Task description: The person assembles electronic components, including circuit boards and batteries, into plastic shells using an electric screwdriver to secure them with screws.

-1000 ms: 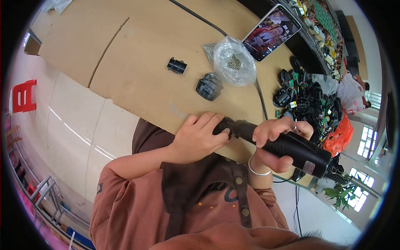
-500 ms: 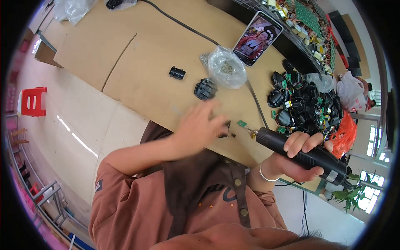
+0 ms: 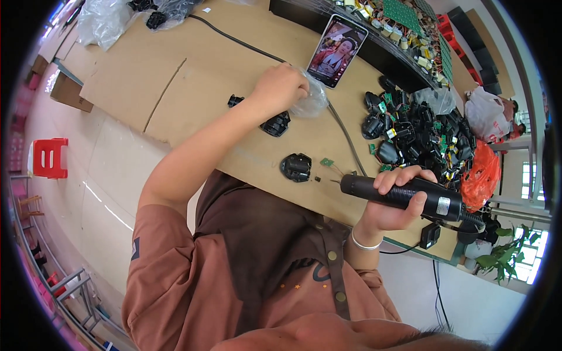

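Observation:
My left hand (image 3: 282,88) reaches across the bench to a clear plastic bag (image 3: 313,102) that held small screws a moment ago. Its fingers are curled at the bag's mouth; whatever lies between them is hidden. In my right hand (image 3: 398,196) is a black electric screwdriver (image 3: 374,190), its thin bit pointing left. Left of the bit lies a round black plastic housing (image 3: 295,168), with a small green circuit board (image 3: 326,162) on thin wires beside it. Under my left forearm another black housing (image 3: 275,124) shows in part, near a small black part (image 3: 235,100).
A phone (image 3: 338,51) stands tilted behind the bag. A heap of black housings (image 3: 410,128) with boards and wires covers the right side. Farther back is a rack of wired parts (image 3: 404,35). A black cable (image 3: 348,131) crosses the bench; a red bag (image 3: 480,178) sits right.
My left hand has moved away from the near bench edge to the screw bag, uncovering the round housing. My right hand has brought the screwdriver slightly left.

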{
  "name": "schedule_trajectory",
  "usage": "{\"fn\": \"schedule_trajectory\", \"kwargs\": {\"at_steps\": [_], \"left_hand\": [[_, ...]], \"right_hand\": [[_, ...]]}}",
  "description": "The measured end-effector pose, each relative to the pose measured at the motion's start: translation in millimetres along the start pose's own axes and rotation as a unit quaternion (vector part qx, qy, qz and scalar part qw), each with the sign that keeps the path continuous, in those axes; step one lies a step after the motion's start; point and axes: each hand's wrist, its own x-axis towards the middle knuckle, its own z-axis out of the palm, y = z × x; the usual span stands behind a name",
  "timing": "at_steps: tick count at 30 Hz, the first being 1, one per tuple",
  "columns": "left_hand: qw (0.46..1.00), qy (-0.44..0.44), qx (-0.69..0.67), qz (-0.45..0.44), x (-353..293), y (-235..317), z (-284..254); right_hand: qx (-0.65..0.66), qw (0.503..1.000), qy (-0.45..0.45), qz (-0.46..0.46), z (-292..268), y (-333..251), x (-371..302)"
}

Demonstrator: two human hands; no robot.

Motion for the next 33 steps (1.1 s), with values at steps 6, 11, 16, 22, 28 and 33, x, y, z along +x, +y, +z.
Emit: {"fn": "schedule_trajectory", "kwargs": {"at_steps": [6, 11, 16, 22, 28, 33], "left_hand": [[0.998, 0.028, -0.044, -0.042, -2.4, -1.3, -2.7], [0.988, 0.063, -0.126, -0.069, -10.4, 9.0, -11.9], [0.944, 0.055, -0.321, -0.055, -59.8, 55.0, -22.3], [0.752, -0.051, -0.631, -0.184, -111.7, 76.6, -15.7], [0.586, -0.118, -0.765, -0.241, -120.7, 82.9, -13.9], [0.541, -0.109, -0.796, -0.247, -125.8, 83.3, -6.2]], "right_hand": [[0.008, 1.000, -0.002, 0.003, 9.2, 4.0, 3.8], [-0.003, 1.000, 0.009, -0.010, 10.8, 5.0, 7.6], [0.019, 0.995, -0.011, -0.101, 19.1, -7.4, 9.7], [0.063, 0.990, -0.050, -0.119, 37.3, -8.1, 5.5], [0.029, 0.984, -0.093, -0.146, 52.5, 0.1, -1.1], [0.040, 0.985, -0.090, -0.142, 54.2, 1.4, -2.4]]}}
